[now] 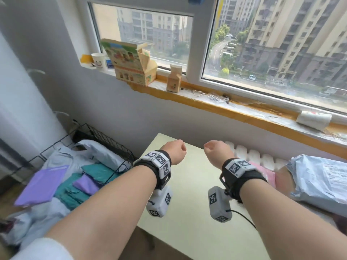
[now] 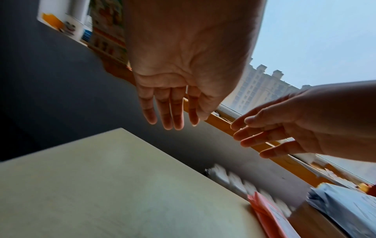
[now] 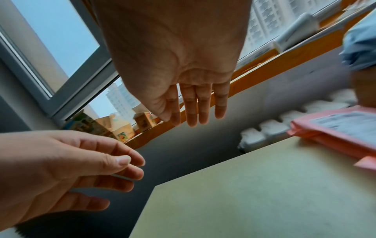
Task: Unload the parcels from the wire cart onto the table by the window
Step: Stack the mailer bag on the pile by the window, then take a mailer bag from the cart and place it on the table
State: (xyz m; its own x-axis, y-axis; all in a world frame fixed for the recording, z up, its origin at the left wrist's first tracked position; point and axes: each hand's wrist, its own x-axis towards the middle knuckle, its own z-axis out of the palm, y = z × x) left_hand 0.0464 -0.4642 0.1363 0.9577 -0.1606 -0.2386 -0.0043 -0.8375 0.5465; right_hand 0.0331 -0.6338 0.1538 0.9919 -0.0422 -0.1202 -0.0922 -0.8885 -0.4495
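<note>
hands: left hand (image 1: 173,150) and right hand (image 1: 216,150) both hang in the air over the far edge of the pale cream rectangular table (image 1: 187,212), fingers loose and straight-ish in the wrist views, nothing in either one, a small gap between them

where the parcels are: black wire cart (image 1: 105,139) sits just left of the table and it's stacked: a flat purple poly mailer (image 1: 40,184) on top at the left, crumpled teal mailers (image 1: 97,173) nearer the table, a pale grey-blue soft mailer (image 1: 97,149) at the back

already on the table: a big grey-blue plastic bag parcel (image 1: 319,181) at the right end, and a pink mailer with a white label (image 1: 266,172) between it and the hands

step in hand (my guess): swing left and grab the next one from the cart

how I'd do it: take a top parcel, not 1 buried underneath, or the pile slides. The teal ones sit closest to the table. Soft bags flop, so pinch an edge plus support from below, using 2 hands for the big one

where to drop it: the bare stretch left of the pink mailer, well in from the table's edge

watch out: the cart's wire rim looks likely to snag a loose corner, so lift straight up first
</note>
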